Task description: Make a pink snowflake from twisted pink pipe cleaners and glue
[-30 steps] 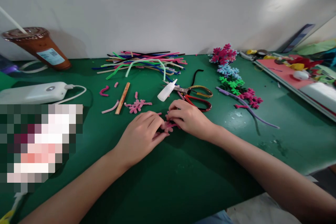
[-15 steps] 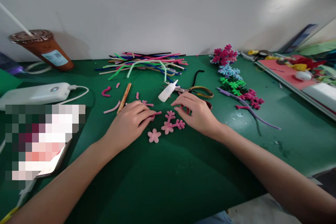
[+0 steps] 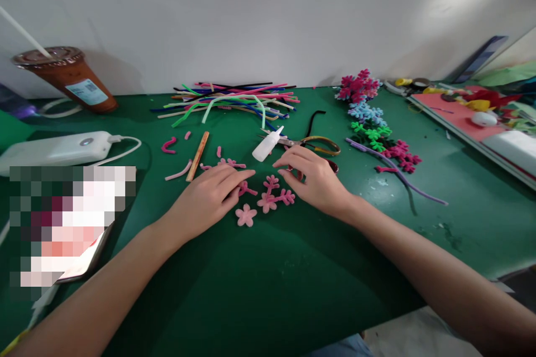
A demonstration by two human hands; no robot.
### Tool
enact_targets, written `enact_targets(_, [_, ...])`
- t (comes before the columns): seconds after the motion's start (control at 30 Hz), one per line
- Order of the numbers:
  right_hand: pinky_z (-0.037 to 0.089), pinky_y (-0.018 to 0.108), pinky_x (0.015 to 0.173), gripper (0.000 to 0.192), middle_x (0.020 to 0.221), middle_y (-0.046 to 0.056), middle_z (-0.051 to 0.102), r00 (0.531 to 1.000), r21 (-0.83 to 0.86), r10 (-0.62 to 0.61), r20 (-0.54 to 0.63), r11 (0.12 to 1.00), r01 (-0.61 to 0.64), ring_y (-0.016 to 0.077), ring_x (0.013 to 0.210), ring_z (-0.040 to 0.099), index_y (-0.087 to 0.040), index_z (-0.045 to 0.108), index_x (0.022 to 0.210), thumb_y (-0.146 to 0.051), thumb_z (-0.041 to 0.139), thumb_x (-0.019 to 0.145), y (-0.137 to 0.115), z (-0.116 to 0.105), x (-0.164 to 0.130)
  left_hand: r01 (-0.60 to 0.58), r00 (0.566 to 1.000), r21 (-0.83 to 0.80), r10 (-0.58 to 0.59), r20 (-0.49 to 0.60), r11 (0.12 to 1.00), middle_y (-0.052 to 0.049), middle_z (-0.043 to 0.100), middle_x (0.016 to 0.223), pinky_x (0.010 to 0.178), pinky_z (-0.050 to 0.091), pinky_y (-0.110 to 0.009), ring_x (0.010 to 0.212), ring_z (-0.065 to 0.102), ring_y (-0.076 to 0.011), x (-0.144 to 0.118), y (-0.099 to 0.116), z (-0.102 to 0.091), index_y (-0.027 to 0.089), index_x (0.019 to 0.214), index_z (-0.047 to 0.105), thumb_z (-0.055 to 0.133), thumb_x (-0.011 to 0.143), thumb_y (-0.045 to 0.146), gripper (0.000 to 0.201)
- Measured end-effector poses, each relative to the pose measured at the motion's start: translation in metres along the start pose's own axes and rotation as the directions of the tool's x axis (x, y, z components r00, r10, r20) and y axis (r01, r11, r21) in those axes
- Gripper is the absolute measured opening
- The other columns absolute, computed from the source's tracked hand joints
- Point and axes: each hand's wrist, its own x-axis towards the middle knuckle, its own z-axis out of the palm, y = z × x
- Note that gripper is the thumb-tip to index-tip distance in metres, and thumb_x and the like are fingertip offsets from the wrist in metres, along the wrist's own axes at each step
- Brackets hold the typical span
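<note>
Left hand (image 3: 209,198) lies palm-down on the green table (image 3: 293,290), fingers loosely extended over a pink pipe-cleaner sprig (image 3: 247,188), gripping nothing I can see. Right hand (image 3: 316,181) rests just right of the pink flower cluster (image 3: 272,196), fingers half-curled and empty, fingertips nearly touching it. Single pink flower (image 3: 245,215) sits just near-left of the cluster; glue bottle (image 3: 267,145) and scissors (image 3: 316,146) lie just beyond the right hand.

Bare mat (image 3: 268,279) before glue bottle (image 3: 267,145)
</note>
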Motion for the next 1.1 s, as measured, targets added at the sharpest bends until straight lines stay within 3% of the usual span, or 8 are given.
enact_targets(0.1, [0.049,0.033,0.080,0.017,0.098,0.008,0.062,1.000,-0.004,-0.005,0.008,1.000,0.005,0.0193,0.095,0.058,-0.016,0.063,0.096,-0.013,0.049,0.088,0.001,0.000,0.000,-0.034,0.999,0.009,0.034,-0.037,0.999,-0.009,0.063,0.112,0.096,0.047,-0.040,0.107,0.057,-0.0207,0.000,0.005,0.002,0.017,0.130,0.049,0.045,0.089,0.012,0.041])
enact_targets(0.4, [0.050,0.033,0.081,0.017,0.097,0.008,0.062,1.000,-0.025,-0.010,0.022,1.000,0.010,0.0198,0.096,0.058,-0.015,0.064,0.096,-0.012,0.049,0.088,0.001,0.002,0.000,-0.197,0.980,0.087,0.198,-0.003,0.977,-0.010,0.064,0.103,0.090,0.049,-0.040,0.101,0.058,-0.0225,0.001,-0.001,-0.001,0.013,0.127,0.052,0.046,0.089,0.008,0.039])
enact_targets(0.63, [0.050,0.033,0.083,0.017,0.098,0.008,0.062,1.000,-0.034,-0.011,0.024,0.999,0.012,0.0189,0.097,0.058,-0.014,0.064,0.095,-0.011,0.049,0.088,0.001,0.001,0.001,-0.186,0.981,0.085,0.190,-0.049,0.979,-0.011,0.063,0.101,0.089,0.049,-0.040,0.100,0.057,-0.0227,0.001,0.004,-0.002,0.011,0.129,0.050,0.046,0.088,0.005,0.041])
enact_targets(1.1, [0.050,0.033,0.082,0.018,0.098,0.008,0.062,0.999,-0.041,-0.006,0.042,0.999,0.008,0.0195,0.097,0.057,-0.016,0.063,0.095,-0.010,0.048,0.087,0.001,0.001,0.000,-0.229,0.973,0.083,0.231,-0.021,0.970,-0.012,0.062,0.101,0.087,0.051,-0.039,0.099,0.057,-0.0226,0.005,0.010,0.003,0.010,0.123,0.052,0.046,0.088,0.004,0.036])
